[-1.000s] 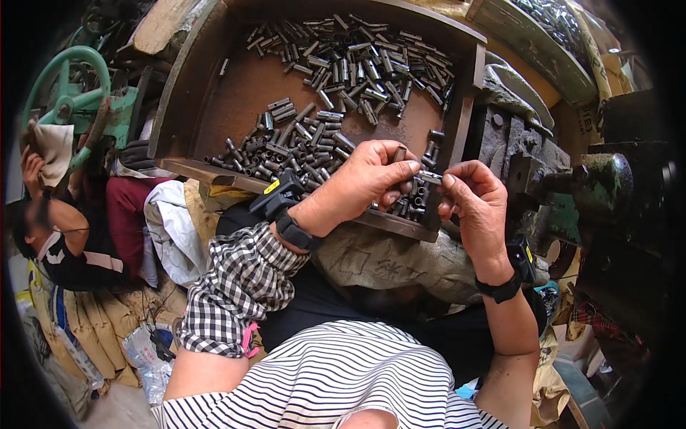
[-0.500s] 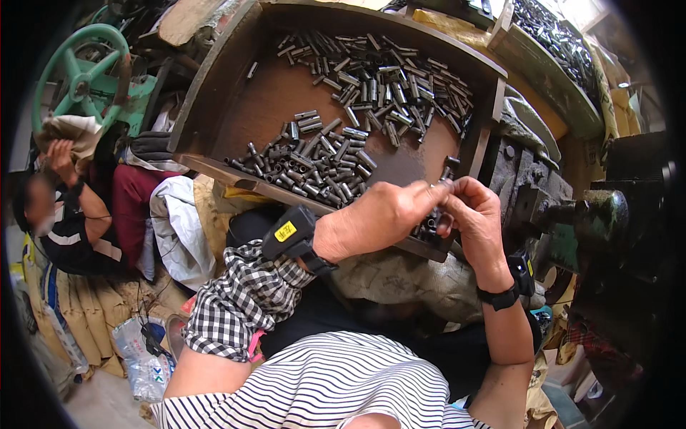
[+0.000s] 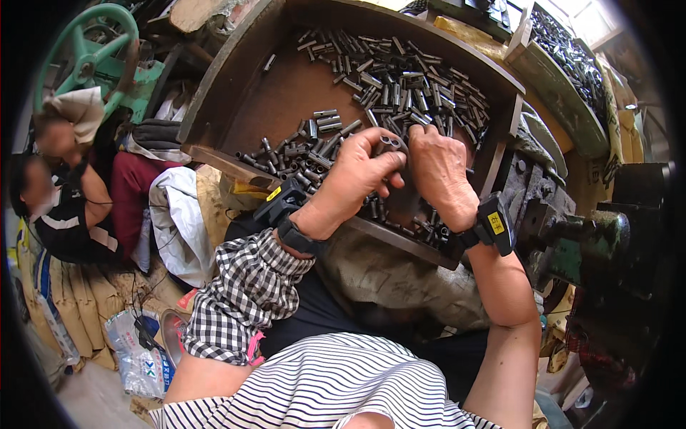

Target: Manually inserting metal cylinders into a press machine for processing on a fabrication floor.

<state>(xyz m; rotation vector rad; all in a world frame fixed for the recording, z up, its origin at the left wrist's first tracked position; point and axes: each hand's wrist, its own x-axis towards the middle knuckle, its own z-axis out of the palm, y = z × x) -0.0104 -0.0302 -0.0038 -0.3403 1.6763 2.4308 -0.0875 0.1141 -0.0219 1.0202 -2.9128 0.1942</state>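
Short metal tubes (image 3: 389, 144) are pinched between the thumb and fingers of my left hand (image 3: 350, 179), with their round hollow ends facing up. My right hand (image 3: 439, 168) is closed beside it, its fingers bent down at the near edge of the far heap of loose metal tubes (image 3: 400, 93). Whatever those fingertips hold is hidden behind the hand. Both hands are over a shallow wooden tray (image 3: 239, 100). A second heap of tubes (image 3: 296, 161) lies at the tray's near left, partly covered by my left hand. Several smaller dark pieces (image 3: 429, 227) sit in the near right corner.
A black, greasy machine (image 3: 607, 229) stands close at the right. Behind the tray, another wooden box (image 3: 564, 64) is heaped with metal pieces. At the far left are a green handwheel (image 3: 86, 61) and another person (image 3: 75, 193) holding a cloth. White sacking (image 3: 179, 222) lies beside the tray.
My hands were together over the near right corner. My right hand has moved away to the far heap, and my left has shifted left with tubes in its fingers.
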